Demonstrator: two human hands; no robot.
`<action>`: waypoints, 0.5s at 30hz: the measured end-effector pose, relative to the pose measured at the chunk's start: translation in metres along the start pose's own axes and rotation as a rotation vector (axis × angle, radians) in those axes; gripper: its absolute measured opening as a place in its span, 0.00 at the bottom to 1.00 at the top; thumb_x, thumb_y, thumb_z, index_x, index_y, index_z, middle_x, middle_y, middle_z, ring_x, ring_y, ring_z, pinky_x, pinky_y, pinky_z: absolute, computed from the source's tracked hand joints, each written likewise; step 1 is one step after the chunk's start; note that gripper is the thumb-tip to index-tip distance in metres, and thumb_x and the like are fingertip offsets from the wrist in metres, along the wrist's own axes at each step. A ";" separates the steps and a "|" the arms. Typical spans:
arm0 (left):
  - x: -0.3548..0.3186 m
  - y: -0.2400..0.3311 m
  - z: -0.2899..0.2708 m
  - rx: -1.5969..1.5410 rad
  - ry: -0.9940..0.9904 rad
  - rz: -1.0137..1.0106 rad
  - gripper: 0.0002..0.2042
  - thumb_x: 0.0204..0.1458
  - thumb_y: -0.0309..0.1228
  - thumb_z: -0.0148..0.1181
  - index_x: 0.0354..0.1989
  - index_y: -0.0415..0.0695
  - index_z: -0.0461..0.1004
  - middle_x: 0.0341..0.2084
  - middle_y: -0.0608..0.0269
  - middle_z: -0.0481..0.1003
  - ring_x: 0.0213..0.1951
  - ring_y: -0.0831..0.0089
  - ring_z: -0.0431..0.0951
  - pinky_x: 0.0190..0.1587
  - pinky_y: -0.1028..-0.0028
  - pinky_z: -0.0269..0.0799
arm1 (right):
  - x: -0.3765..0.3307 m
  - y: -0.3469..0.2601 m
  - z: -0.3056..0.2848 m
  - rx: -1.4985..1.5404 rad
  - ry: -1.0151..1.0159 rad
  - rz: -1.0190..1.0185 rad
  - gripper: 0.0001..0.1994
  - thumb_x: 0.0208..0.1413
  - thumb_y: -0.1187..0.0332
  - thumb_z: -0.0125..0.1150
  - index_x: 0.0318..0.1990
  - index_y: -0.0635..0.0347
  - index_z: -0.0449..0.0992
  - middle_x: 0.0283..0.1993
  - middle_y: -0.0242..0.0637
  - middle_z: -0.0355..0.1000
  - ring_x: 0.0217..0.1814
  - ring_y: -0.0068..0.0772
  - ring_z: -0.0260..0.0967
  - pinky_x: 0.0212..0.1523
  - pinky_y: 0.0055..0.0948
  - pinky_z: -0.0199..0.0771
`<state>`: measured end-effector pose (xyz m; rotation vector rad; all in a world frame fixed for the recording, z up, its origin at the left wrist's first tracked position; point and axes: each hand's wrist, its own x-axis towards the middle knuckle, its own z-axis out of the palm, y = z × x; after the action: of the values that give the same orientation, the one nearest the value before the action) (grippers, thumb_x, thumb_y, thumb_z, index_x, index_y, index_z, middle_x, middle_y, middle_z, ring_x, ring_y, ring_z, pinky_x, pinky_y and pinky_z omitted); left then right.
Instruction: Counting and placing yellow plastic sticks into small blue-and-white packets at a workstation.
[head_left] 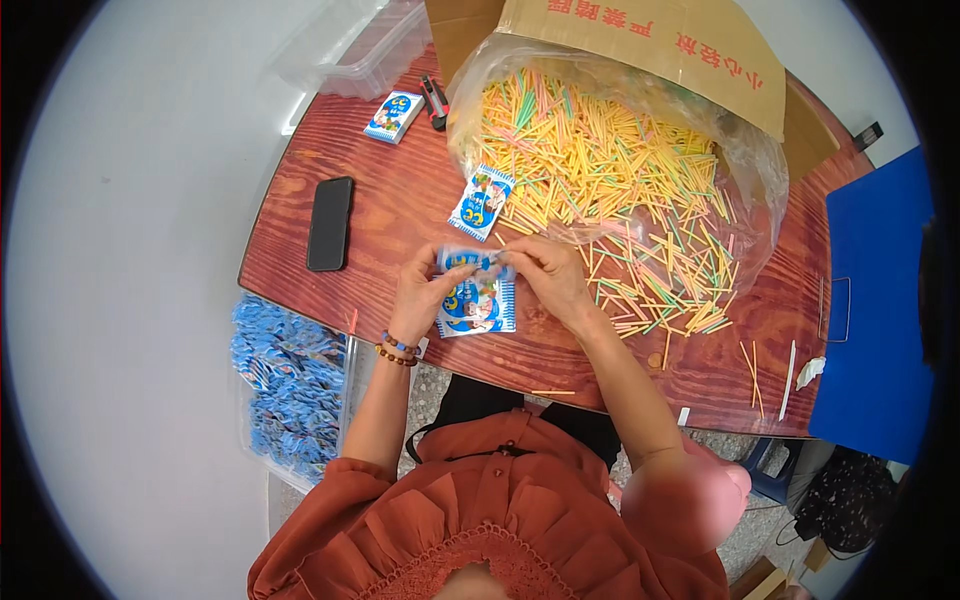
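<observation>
Holding a small blue-and-white sachet [470, 259] between them at the near edge of the round wooden table [400, 215], the left hand [425, 290] and the right hand [545, 275] meet just above a second, larger blue-and-white packet [478, 310] that lies flat on the wood beneath them. Both hands are closed in a pinch on the sachet, the left from its left end and the right from its right end; whether a straw is already tucked against it I cannot tell, since the fingers cover the middle. Beyond the hands a clear plastic bag [755, 160] lies open and spills a broad heap of thin coloured straws [600, 170], mostly yellow with green and pink among them, and loose straws trail toward the right rim of the table. Another packet [481, 203] rests at the edge of the heap, and one more [394, 116] lies farther off beside a red-and-black utility knife [435, 102]. A black phone [330, 223] lies to the left. Below the table's left edge a clear bin [352, 375] holds a deep pile of blue sachets [285, 375]. Judging by that pile and by the large heap of straws, the work looks well under way but far from over: much loose stock remains, and only a few packets are out on the table.
</observation>
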<state>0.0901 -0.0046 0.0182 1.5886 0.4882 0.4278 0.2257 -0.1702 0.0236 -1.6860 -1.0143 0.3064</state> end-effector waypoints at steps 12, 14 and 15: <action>0.003 0.028 0.063 -0.326 -0.079 -0.254 0.06 0.54 0.25 0.60 0.40 0.40 0.76 0.29 0.67 0.79 0.27 0.83 0.77 0.23 0.82 0.70 | -0.027 -0.011 -0.046 0.361 0.115 0.336 0.06 0.53 0.71 0.64 0.36 0.64 0.79 0.28 0.25 0.73 0.30 0.13 0.65 0.32 0.17 0.65; 0.001 0.026 0.075 -0.187 -0.008 -0.155 0.07 0.54 0.25 0.61 0.40 0.40 0.76 0.30 0.65 0.79 0.25 0.82 0.77 0.22 0.82 0.69 | -0.029 -0.010 -0.047 0.398 0.176 0.367 0.07 0.54 0.73 0.64 0.38 0.66 0.80 0.31 0.27 0.74 0.32 0.13 0.68 0.33 0.15 0.67; 0.001 0.027 0.082 -0.184 -0.011 -0.157 0.07 0.54 0.25 0.61 0.40 0.40 0.76 0.30 0.65 0.79 0.25 0.82 0.77 0.22 0.82 0.69 | -0.030 -0.008 -0.049 0.400 0.179 0.369 0.07 0.54 0.73 0.64 0.38 0.66 0.80 0.31 0.27 0.74 0.32 0.13 0.68 0.33 0.15 0.67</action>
<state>0.1371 -0.0736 0.0387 1.3639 0.5455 0.3342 0.2361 -0.2246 0.0410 -1.4913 -0.4657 0.5501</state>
